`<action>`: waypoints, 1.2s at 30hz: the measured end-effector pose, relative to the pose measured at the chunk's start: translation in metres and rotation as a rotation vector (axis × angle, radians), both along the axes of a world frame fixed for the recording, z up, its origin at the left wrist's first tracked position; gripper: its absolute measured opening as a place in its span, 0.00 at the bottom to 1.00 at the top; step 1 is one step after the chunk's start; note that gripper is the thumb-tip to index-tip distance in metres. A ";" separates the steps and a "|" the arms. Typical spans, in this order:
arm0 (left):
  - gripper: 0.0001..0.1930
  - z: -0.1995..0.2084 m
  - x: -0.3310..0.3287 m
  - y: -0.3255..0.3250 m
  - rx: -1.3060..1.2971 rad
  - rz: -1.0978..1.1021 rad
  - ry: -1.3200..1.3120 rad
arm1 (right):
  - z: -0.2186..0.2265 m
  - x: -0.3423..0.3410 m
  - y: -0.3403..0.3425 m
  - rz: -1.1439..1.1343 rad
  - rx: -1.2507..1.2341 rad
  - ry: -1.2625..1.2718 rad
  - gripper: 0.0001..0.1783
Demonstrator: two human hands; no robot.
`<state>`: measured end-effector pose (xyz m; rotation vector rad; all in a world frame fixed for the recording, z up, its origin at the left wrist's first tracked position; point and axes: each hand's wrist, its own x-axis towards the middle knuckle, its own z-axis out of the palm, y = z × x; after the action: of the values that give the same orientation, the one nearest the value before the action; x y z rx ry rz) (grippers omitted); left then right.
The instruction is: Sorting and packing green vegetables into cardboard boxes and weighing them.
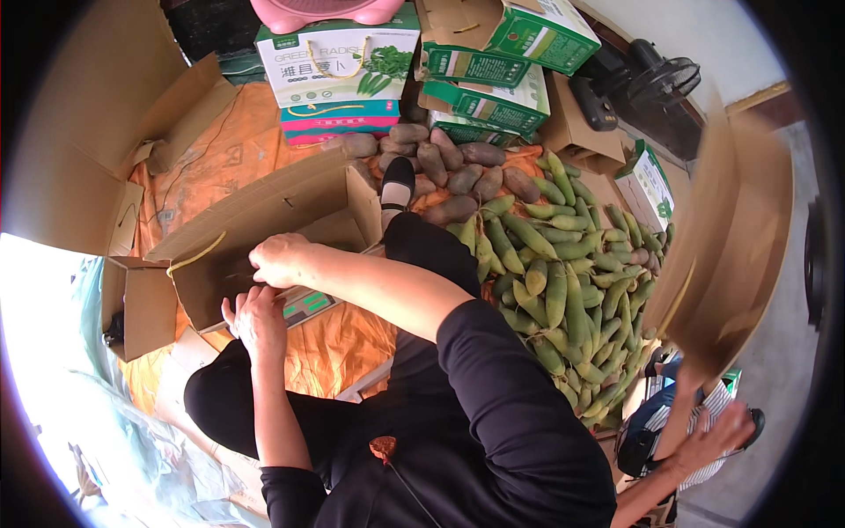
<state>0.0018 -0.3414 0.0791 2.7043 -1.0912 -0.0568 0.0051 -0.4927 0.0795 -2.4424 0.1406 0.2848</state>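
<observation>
An open brown cardboard box (304, 195) stands in front of me, a yellow cord handle (195, 255) at its left side. Over the near side of the box, my right hand (283, 260) has its fingers bent down and drawn together. Just below it, my left hand (259, 324) is raised with fingers curled at the near edge of the box. What either hand grips, if anything, is hidden. Beside my hands, partly behind my right forearm, is a scale (308, 304) with a lit green display.
A big heap of green radishes (572, 290) lies at the right, with reddish-brown roots (458, 180) behind it. Printed cartons (339, 66) stand at the back under a pink object (326, 11). At far right, a co-worker's hand (717, 436) is near a blurred cardboard box (731, 238).
</observation>
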 end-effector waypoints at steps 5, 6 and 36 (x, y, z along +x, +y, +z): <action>0.07 0.001 0.001 0.008 0.009 0.038 -0.011 | 0.083 -0.034 -0.021 -0.050 0.404 -0.182 0.17; 0.06 -0.001 0.001 0.008 -0.007 0.026 -0.013 | 0.092 -0.047 -0.031 -0.081 0.407 -0.335 0.17; 0.07 -0.006 0.003 0.000 -0.031 0.021 -0.023 | -0.282 -0.372 -0.109 -1.844 0.617 0.269 0.16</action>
<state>0.0048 -0.3417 0.0727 2.6948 -1.0607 -0.0058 -0.3670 -0.6016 -0.2029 -0.9121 1.8541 -0.1898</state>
